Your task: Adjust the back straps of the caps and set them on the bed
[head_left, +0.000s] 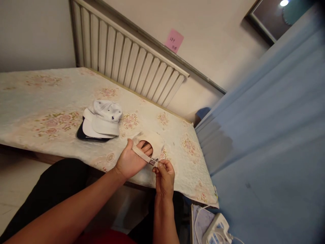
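One beige cap (153, 139) lies upside-down-looking at the near edge of the flowered table (38, 98), its rear opening turned towards the person. Its adjuster strap (140, 154) spans that opening and ends in a small metal buckle (152, 162) at the cap's near right corner.

The left hand (130, 161) comes in from the cap's near left: its fingers are tucked through the opening under the strap, its thumb lies outside, and so it is closed around the strap. The right hand (165, 174) sits just on the near side of the cap, fingertips pinched together on the strap end, touching the buckle.

The cap's brim and crown are hard to tell apart, since the pale cloth blends with the tablecloth, and the left fingers hide the inside of the opening. How the strap runs through the buckle is too small to read.

Left of the cap, a little farther back, rests a stack of caps (101, 120), white over a dark brim. Beyond the cap stand a ribbed radiator (127, 54) and a pink note (174, 40), its writing illegible. Right of the cap hangs a blue curtain (266, 135); below it a white device (217, 232) is cut off by the frame.
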Demonstrator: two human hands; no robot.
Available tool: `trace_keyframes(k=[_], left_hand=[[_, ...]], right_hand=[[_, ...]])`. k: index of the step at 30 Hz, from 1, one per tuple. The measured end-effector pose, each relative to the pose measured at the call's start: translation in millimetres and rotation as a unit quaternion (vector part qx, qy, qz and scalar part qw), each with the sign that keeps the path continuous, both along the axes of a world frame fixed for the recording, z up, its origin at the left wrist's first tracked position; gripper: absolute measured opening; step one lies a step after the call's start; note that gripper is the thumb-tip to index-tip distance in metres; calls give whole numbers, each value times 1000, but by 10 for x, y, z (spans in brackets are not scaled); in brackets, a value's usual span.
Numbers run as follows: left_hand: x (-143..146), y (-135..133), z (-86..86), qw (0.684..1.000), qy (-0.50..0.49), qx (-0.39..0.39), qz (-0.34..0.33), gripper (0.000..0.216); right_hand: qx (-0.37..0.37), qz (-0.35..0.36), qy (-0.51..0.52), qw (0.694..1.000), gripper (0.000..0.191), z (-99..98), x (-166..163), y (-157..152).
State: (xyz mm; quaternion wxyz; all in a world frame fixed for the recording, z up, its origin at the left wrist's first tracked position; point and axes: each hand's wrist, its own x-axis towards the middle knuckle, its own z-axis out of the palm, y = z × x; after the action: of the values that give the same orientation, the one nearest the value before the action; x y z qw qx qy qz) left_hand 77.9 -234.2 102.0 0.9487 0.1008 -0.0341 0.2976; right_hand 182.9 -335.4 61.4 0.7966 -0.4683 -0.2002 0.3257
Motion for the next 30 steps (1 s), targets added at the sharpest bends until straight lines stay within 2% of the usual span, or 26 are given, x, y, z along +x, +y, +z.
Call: trace_keyframes(k=[10,13,15,17,19,21,24,30], left_hand=[[-20,-6,28,1000,23,2,-4,38],[-35,-15,50,1000,20,-8,-6,37],[-41,-17,57,1000,25,-11,2,37],[-45,-16,56,1000,23,-8,5,39],[-46,-12,50,1000,19,-7,4,41],[-48,-9,41,1000,21,-8,2,42],[-53,-10,31,1000,19,-6,-1,43],[-53,-17,23,1000,21,-4,2,42]], right_hand=[[-13,-9,-24,1000,18,-43,-1,-5],[-49,-25,-84,995,17,-40,-7,-32],[-93,-45,-186,977,18,1,-24,-67],[-125,-61,-317,938,18,64,-51,-107],[-130,-74,-425,893,16,121,-84,-136],[-120,-82,-484,863,14,148,-112,-150],[-117,-86,-514,846,14,131,-134,-149],[-125,-96,-514,843,11,85,-136,-142]])
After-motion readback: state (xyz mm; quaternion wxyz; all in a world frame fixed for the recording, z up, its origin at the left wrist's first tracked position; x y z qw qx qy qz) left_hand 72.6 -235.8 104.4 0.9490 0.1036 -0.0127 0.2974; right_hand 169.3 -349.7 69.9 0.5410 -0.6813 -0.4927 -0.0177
